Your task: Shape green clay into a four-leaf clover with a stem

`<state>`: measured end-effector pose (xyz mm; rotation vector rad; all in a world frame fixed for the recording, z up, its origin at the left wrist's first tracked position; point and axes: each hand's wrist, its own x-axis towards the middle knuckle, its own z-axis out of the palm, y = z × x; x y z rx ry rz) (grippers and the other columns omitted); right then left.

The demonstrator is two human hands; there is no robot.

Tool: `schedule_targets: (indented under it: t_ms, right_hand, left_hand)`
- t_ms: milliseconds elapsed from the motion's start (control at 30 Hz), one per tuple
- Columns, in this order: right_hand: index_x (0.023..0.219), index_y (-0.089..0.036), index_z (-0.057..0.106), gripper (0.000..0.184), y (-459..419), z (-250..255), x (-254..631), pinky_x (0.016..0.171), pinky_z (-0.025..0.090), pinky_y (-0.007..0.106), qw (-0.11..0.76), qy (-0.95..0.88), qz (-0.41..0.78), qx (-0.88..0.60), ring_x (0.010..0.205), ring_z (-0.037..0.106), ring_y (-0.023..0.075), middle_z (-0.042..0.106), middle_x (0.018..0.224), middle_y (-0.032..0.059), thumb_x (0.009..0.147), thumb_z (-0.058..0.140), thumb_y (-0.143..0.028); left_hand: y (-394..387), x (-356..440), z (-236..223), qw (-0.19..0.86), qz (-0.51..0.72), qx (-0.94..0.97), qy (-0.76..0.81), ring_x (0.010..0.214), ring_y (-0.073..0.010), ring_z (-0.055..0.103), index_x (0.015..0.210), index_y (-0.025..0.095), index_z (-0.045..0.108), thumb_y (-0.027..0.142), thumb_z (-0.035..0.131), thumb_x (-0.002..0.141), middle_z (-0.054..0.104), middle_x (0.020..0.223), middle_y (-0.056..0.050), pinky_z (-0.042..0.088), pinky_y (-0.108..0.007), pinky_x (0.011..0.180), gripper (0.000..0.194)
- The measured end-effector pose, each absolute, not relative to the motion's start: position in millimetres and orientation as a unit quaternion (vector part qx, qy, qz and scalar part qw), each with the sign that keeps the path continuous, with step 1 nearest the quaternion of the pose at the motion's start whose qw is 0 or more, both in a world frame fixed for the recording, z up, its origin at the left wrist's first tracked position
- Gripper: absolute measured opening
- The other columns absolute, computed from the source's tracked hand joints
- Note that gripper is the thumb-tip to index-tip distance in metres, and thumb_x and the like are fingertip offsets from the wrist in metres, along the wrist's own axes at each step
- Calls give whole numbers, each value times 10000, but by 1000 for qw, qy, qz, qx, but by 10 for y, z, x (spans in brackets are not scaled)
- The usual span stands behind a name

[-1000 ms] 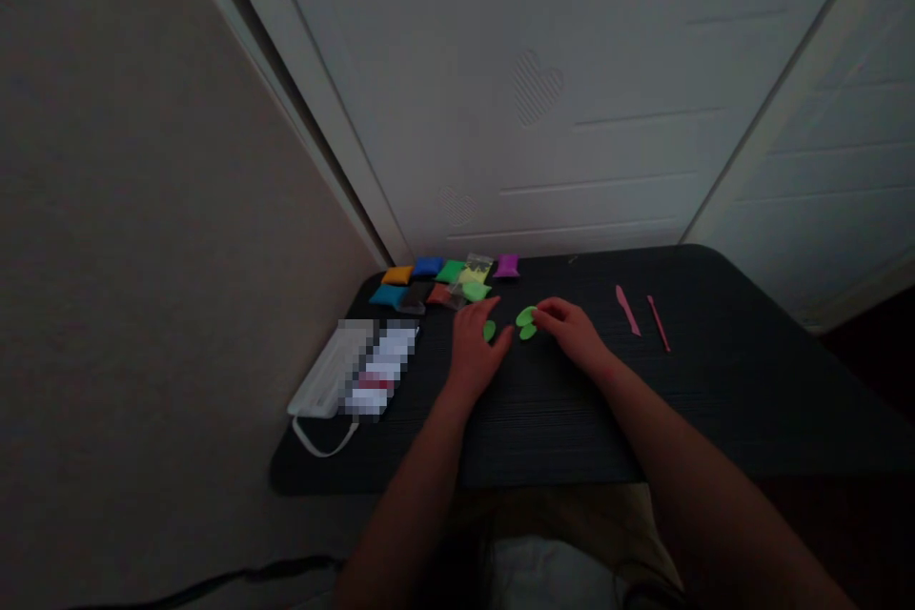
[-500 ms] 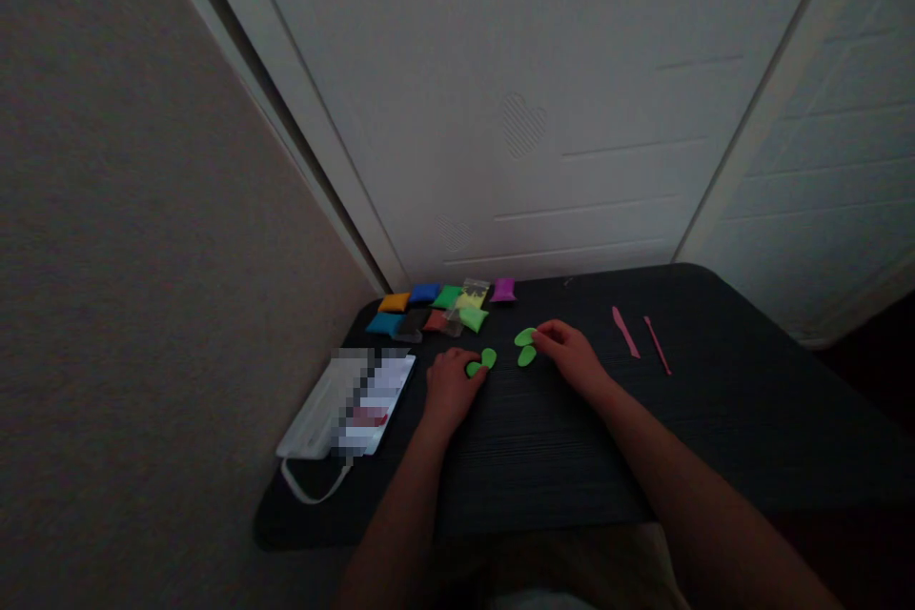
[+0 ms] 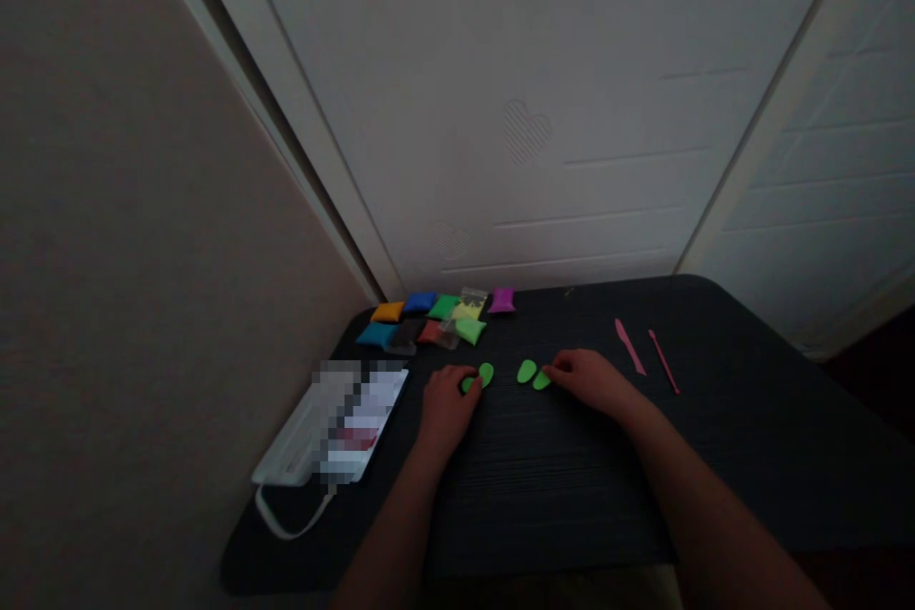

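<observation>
On our bench (image 3: 572,486), packets (image 3: 420,302) sit at its back left, likely to stay out of our way. At its middle, our left hand (image 3: 444,407) and right hand (image 3: 592,381) each pinch 1 green oval (image 3: 541,381), likely to steady it; 2 loose ovals (image 3: 527,371) lie between.

two hands (image 3: 447,405) at green ovals (image 3: 527,371)

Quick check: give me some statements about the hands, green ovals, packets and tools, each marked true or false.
1. Four green ovals are in view. True.
2. The left hand is apart from them all. False: it touches one.
3. The right hand touches a green oval. True.
4. The purple packet lies left of the orange packet. False: it lies right of it.
5. Two pink tools lie right of the ovals. True.
</observation>
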<state>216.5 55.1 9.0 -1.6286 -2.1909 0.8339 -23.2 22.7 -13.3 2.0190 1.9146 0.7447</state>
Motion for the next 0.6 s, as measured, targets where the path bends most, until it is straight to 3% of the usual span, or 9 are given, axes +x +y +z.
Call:
schedule_targets:
  t_ms: [133,267,433,600]
  right_hand:
    - [707,-175,611,416,594,140,2234,516,304,251,125,-747,280,-590,602,530,151,604,672,55,793,338,-477]
    - [751,-176,609,368,636,155,2304,575,337,262,146,-735,263,-608,673,544,164,613,731,58,806,340,-421]
    - [966,-219,573,291,611,121,2300,650,375,254,170,-751,317,-554,759,548,154,608,854,34,761,446,-382]
    - [968,-231,577,330,578,51,2269,646,382,255,162,-773,314,-528,742,536,150,584,865,29,681,552,-392]
  left_hand:
    - [211,-246,-130,132,266,688,662,876,-186,500,919,200,590,356,394,782,586,918,-41,367,-316,790,285]
    - [203,-257,-132,115,262,689,666,884,-192,490,910,187,599,341,381,784,580,919,-54,359,-329,809,294]
    - [197,-254,-150,103,250,700,661,872,-200,481,916,204,600,336,445,737,566,924,-51,361,-332,792,271]
    - [181,-236,-132,120,263,701,652,872,-199,484,843,211,598,292,484,698,575,895,-34,353,-324,783,202]
